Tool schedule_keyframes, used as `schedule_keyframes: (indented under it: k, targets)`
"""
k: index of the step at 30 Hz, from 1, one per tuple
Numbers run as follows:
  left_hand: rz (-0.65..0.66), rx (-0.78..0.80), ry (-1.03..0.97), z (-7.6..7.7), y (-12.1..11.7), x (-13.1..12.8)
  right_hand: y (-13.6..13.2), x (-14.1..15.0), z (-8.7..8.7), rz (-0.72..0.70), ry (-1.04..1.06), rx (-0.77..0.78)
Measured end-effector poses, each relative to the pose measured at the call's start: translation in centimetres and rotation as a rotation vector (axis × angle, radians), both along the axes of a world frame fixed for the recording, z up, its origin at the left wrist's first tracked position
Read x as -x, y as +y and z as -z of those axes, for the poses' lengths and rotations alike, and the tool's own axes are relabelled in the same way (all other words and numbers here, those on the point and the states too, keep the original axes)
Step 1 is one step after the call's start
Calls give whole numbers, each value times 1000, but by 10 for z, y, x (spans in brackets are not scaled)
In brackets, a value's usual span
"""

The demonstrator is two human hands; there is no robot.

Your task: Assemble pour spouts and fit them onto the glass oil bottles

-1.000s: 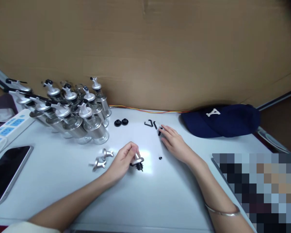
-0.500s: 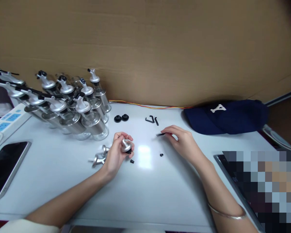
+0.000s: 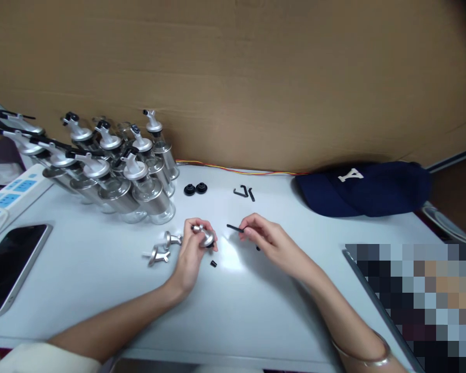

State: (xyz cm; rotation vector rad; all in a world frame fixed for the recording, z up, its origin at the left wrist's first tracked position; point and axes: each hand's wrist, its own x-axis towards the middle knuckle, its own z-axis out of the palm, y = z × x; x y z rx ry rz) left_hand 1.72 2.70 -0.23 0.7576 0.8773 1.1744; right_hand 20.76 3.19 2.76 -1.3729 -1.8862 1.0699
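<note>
My left hand (image 3: 190,261) is closed around a silver pour spout (image 3: 207,238) with a black base, its nozzle pointing left. Between the fingertips of my right hand (image 3: 266,238) is a thin black lever (image 3: 235,228), its free end toward the spout but apart from it. A small black cap (image 3: 213,263) lies just below my left hand, and another small black piece (image 3: 258,248) is partly hidden by my right hand. Two more silver spouts (image 3: 158,256) lie left of my left hand. Beyond the hands are two black stoppers (image 3: 189,189) and several black levers (image 3: 251,194).
Several glass bottles with spouts (image 3: 153,199) crowd the back left. A power strip (image 3: 13,194) and a phone (image 3: 15,267) lie at the left. A navy cap (image 3: 365,191) sits at the back right, before a cardboard wall (image 3: 236,83). A blurred-out screen device (image 3: 411,305) is at the right.
My right hand has moved left and slightly nearer to me, bringing the black lever close to the spout. My left hand has turned the spout, so its nozzle now points more to the left.
</note>
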Motion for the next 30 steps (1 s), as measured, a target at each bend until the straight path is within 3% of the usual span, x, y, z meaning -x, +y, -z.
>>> schedule_keyframes:
  k: [3, 8, 15, 24, 30]
  targets:
    - [-121, -108, 68, -1, 1, 2, -11, 17, -4, -158, -27, 0]
    - [-80, -146, 181, 0, 0, 4, -22, 34, -5, -373, -103, -51]
    - [-4, -71, 223, -3, 2, 2, -18, 25, -6, -312, -148, 22]
    - [-8, -45, 212, -5, 2, 3, -22, 34, -1, -363, -151, -58]
    - [37, -38, 234, -7, 4, 2, -18, 22, -3, -264, -207, -24]
